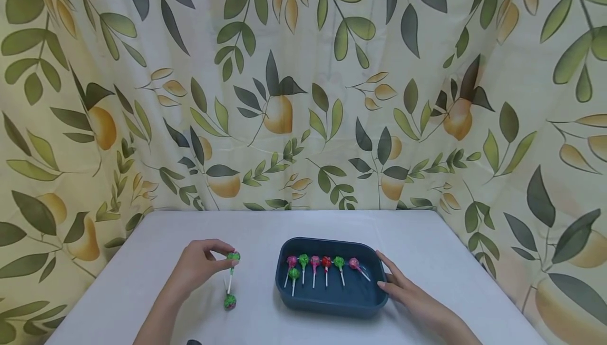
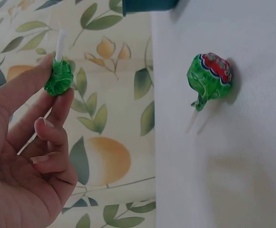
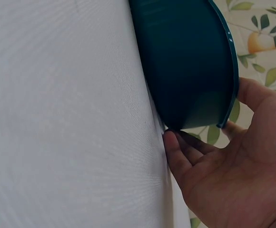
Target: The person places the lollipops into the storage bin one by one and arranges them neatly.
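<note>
My left hand (image 1: 201, 263) pinches a green-wrapped lollipop (image 2: 59, 80) by its head, between thumb and fingertips, above the table's left part. Its white stick points down toward the table in the head view. Below it, a second lollipop (image 2: 210, 78) in green and red wrapping lies on the table. A dark blue tray (image 1: 332, 308) stands to the right. Inside, several lollipops with pink, green and red (image 1: 326, 262) heads lie mostly in a row, sticks toward me. My right hand (image 1: 403, 287) holds the tray's right end, thumb and fingers spread around its wall and rim.
A white cloth covers the table (image 1: 256, 229). Behind it hangs a curtain (image 1: 303, 97) printed with leaves and fruit. A small dark object (image 1: 193, 342) shows at the bottom edge of the head view.
</note>
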Demonstrator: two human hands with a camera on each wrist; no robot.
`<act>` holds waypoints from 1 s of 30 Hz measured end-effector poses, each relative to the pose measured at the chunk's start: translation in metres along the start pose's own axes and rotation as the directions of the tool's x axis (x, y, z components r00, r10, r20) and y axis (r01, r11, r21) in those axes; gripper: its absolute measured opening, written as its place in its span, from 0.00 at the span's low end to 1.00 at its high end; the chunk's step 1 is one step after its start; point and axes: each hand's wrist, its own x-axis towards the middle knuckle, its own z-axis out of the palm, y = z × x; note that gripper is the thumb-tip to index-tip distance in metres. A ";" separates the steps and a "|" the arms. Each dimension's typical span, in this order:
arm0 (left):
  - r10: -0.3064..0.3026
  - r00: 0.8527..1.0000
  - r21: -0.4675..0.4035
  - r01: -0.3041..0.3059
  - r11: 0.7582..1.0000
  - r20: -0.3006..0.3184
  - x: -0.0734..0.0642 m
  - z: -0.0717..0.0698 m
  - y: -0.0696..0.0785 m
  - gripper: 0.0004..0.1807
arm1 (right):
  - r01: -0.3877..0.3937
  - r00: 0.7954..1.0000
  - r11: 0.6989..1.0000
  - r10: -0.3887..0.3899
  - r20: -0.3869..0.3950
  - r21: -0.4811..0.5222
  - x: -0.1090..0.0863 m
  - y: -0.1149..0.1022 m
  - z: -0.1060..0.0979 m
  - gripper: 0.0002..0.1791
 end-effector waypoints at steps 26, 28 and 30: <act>0.032 0.998 -0.065 -0.029 0.997 0.047 0.011 0.031 0.033 0.11 | 0.023 1.000 0.999 -0.023 0.016 0.024 0.001 0.003 -0.001 0.42; 0.041 0.998 -0.071 -0.038 0.997 0.051 0.011 0.033 0.036 0.11 | 0.021 1.000 0.999 -0.022 0.014 0.024 0.001 0.003 -0.001 0.42; 0.048 0.997 -0.081 -0.043 0.996 0.058 0.011 0.036 0.039 0.11 | 0.022 1.000 0.999 -0.022 0.013 0.026 0.001 0.003 0.000 0.42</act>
